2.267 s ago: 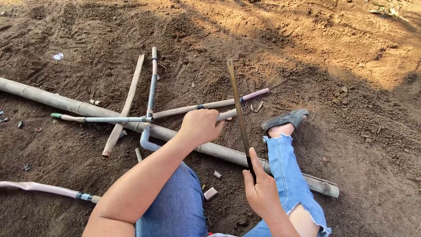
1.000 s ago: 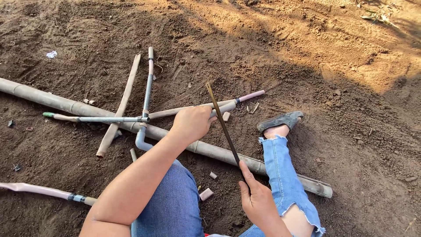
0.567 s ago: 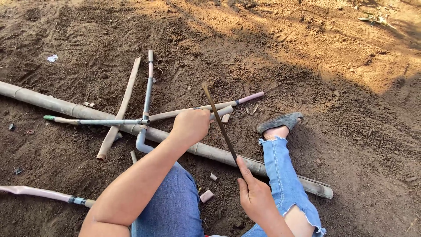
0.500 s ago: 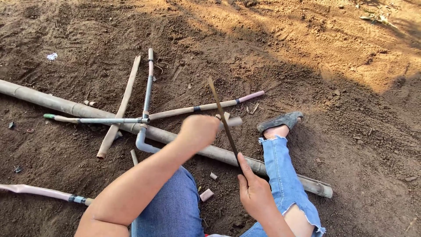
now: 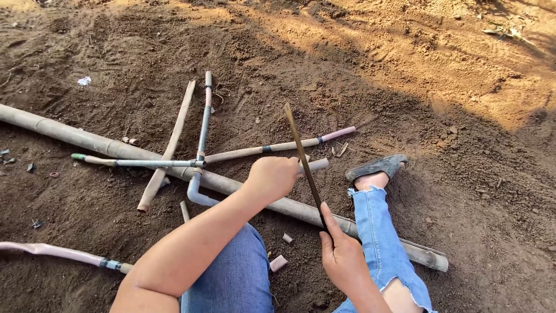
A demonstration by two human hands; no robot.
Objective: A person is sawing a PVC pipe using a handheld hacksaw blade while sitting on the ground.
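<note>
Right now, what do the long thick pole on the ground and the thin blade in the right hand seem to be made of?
The long thick pole looks like dry bamboo: pale, matte, with ring joints. The thin blade, gripped by the right hand, is probably metal, perhaps a saw blade: dark, flat, straight, dull. Teeth cannot be seen.

Left hand [image 5: 272,178] fisted, arm outstretched; right hand [image 5: 341,258] in closed grip.

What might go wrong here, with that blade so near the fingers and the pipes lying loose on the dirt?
The thin saw blade crosses right beside the left hand gripping the short grey pipe; a slip might cut the knuckles. The right hand seems to hold the bare blade itself, so the palm may get nicked. The pipe rests on the long bamboo pole over loose soil, so it might roll mid-stroke.
</note>
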